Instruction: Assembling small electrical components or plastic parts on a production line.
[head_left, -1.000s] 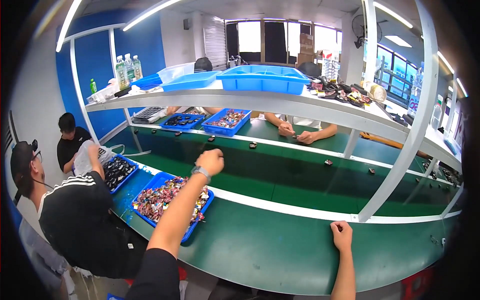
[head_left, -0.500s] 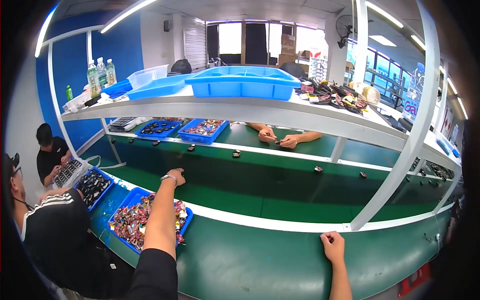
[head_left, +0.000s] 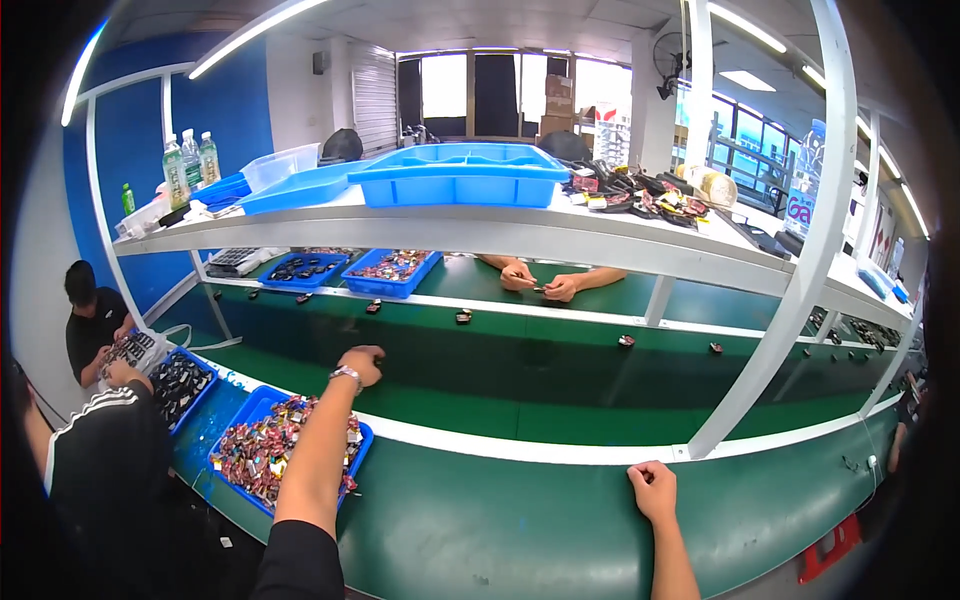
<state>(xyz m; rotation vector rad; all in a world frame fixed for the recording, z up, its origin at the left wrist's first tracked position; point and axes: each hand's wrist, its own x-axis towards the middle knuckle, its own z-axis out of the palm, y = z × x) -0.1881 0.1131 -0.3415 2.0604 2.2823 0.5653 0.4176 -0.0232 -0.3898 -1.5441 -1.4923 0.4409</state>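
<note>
My left arm stretches forward past the blue tray (head_left: 365, 440) heaped with small reddish wired parts. My left hand (head_left: 362, 366), wearing a wrist strap, hovers over the dark green conveyor belt (head_left: 450, 395). Its fingers point right, partly extended, and nothing shows in them. On the green tabletop (head_left: 520, 520), beside the white rail (head_left: 520, 450), rests my right hand (head_left: 654, 488). Its fingers are curled closed, and their inside is hidden. Small dark parts, such as one unit (head_left: 463, 316) and another (head_left: 626, 341), lie along the belt's far side.
A white shelf (head_left: 450, 230) spans above the belt, its slanted post (head_left: 770, 330) right of my right hand. Across the belt, another person's hands (head_left: 540, 283) hold something small. At left, a co-worker's black sleeve (head_left: 110, 430) is near a blue tray (head_left: 208, 385) of black parts.
My left hand has shifted slightly, its fingers more extended to the right. The whole view has turned a little. The right hand keeps its place by the rail.
</note>
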